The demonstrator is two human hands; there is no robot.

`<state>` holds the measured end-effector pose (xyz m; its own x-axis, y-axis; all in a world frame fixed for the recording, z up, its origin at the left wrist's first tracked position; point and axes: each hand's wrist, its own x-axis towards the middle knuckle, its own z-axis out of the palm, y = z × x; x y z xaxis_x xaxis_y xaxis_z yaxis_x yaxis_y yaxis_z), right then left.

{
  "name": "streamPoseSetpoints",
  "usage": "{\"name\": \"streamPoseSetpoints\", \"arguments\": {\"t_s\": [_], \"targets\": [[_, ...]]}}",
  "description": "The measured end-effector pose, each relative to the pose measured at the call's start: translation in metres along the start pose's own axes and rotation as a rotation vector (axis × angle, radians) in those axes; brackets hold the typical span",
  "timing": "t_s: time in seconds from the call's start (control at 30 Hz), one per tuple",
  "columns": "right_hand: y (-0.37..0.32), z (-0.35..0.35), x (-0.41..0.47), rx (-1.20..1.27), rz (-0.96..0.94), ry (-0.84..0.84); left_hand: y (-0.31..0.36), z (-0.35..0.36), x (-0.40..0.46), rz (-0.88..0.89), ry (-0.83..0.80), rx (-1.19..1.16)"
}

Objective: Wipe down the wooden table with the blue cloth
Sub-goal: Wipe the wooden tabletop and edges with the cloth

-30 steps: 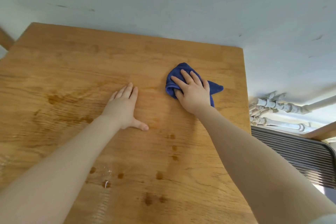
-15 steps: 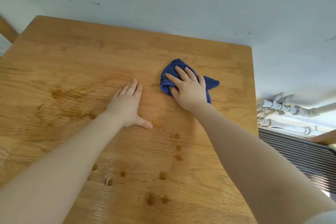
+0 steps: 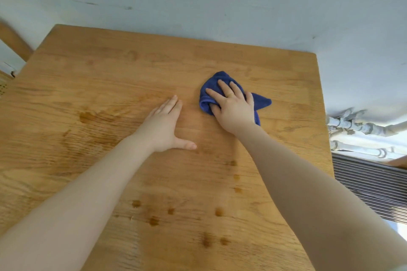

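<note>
Left arm: bare forearm, extended forward from the lower left. Left hand (image 3: 164, 128): palm down and flat, fingers straight and held together, thumb splayed out to the right.

Right arm: bare forearm, extended forward from the lower right, angled inward toward the left. Right hand (image 3: 234, 106): palm down, fingers (image 3: 223, 87) spread and pressing downward, thumb tucked at the left side; a ring shows on one finger. The two hands lie near each other, apart, the right slightly further forward.
</note>
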<state>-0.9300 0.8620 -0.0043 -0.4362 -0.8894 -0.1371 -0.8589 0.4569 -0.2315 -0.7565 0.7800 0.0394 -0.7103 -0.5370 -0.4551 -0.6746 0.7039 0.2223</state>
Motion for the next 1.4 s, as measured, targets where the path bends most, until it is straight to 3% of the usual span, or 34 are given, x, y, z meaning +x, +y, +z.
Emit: {"name": "streamPoseSetpoints", "arguments": {"t_s": [0.1,0.33,0.63,0.8,0.9,1.07,1.27,1.4], "targets": [[-0.020,0.004,0.001,0.016,0.095,0.023,-0.023,0.000,-0.014,0.012,0.075,0.015],[-0.061,0.023,-0.044,0.047,-0.215,0.006,-0.062,-0.015,-0.021,-0.034,0.116,0.131],[-0.069,0.015,0.013,0.007,0.099,0.015,-0.093,-0.021,-0.009,-0.159,0.074,0.175],[-0.094,0.027,-0.030,0.014,-0.149,-0.024,-0.097,-0.030,0.005,-0.193,0.031,0.252],[-0.082,0.020,0.000,-0.015,-0.163,-0.032,-0.101,-0.031,0.010,-0.164,-0.004,0.252],[-0.088,0.018,0.044,-0.014,0.116,0.039,-0.114,-0.028,0.008,-0.106,-0.070,0.153],[-0.121,0.033,-0.009,0.020,-0.122,0.034,-0.142,-0.043,0.011,0.046,-0.153,0.175],[-0.113,0.023,0.026,-0.015,-0.077,-0.016,-0.139,-0.036,0.010,0.068,-0.087,0.216]]}}
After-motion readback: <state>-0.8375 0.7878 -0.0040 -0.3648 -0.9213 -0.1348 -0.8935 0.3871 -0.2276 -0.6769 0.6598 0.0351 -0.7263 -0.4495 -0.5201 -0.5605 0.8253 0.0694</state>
